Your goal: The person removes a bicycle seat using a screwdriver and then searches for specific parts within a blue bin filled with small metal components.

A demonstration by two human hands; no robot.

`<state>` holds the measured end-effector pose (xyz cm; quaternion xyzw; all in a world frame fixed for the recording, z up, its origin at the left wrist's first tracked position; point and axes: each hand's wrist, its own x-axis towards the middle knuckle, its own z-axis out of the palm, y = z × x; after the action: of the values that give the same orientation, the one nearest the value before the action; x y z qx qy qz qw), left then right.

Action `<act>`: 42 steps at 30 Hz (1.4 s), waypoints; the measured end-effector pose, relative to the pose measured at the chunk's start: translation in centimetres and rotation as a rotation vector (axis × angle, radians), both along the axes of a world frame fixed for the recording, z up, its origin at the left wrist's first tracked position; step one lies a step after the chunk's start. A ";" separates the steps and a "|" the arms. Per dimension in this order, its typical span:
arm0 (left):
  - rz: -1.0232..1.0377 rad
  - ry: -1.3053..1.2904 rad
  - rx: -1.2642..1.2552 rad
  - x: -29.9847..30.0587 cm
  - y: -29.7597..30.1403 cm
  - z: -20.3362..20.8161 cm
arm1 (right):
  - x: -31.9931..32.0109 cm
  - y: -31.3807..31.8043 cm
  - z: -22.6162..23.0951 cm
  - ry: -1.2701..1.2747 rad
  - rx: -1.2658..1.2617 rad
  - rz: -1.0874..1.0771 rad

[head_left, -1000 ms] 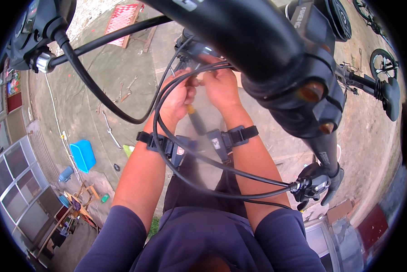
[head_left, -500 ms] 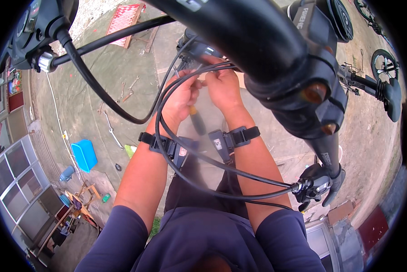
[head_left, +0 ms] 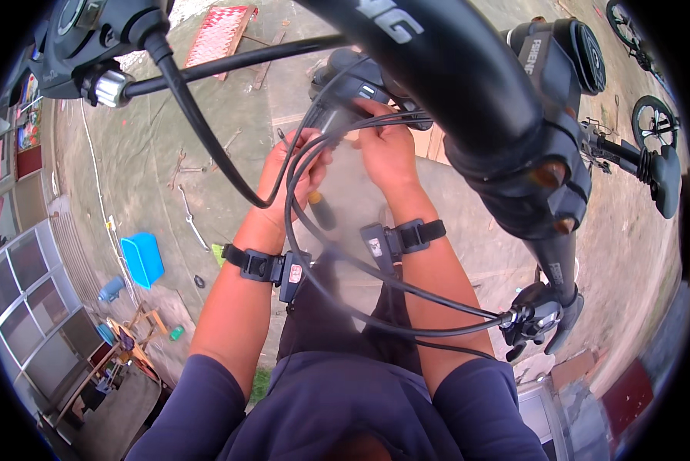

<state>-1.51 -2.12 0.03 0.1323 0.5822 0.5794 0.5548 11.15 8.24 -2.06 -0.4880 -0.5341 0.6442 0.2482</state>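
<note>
Both my hands are raised to a black part [head_left: 354, 80] on a bicycle, just under the thick black handlebar stem [head_left: 468, 100]. My left hand [head_left: 292, 167] is closed around a tool with a dark handle and orange collar [head_left: 319, 209] that hangs below the fist. My right hand [head_left: 387, 150] pinches the black cables [head_left: 314, 253] where they meet that part. The cables loop down in front of my forearms to a brake lever [head_left: 541, 319] at the right. Each wrist carries a black strap with a small box.
A shifter and grip [head_left: 91, 54] sit at the upper left. On the concrete ground lie wrenches [head_left: 191, 219], a blue tub [head_left: 143, 259] and a red-and-white checkered mat [head_left: 220, 34]. Another bicycle's wheel [head_left: 652, 123] stands at the right.
My hands stay at the same black part, with only small finger shifts. The view has drifted slightly.
</note>
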 end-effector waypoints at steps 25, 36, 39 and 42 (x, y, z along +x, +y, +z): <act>0.019 0.214 0.031 -2.3 -4.7 9.3 | 0.1 2.0 -3.5 -0.407 0.349 0.091; 0.011 0.337 0.040 -4.0 -6.5 10.3 | -0.3 2.1 -2.0 -0.429 0.247 0.080; 0.019 0.366 0.048 -4.3 -7.0 10.3 | -0.5 1.9 -1.1 -0.422 0.240 0.098; 0.009 0.428 0.062 -4.5 -7.2 10.4 | -0.2 2.1 -1.4 -0.424 0.271 0.112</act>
<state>-6.04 -9.32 10.42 0.2665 0.6693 0.5581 0.4118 10.91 10.36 -3.42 -0.5442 -0.6818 0.4627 0.1577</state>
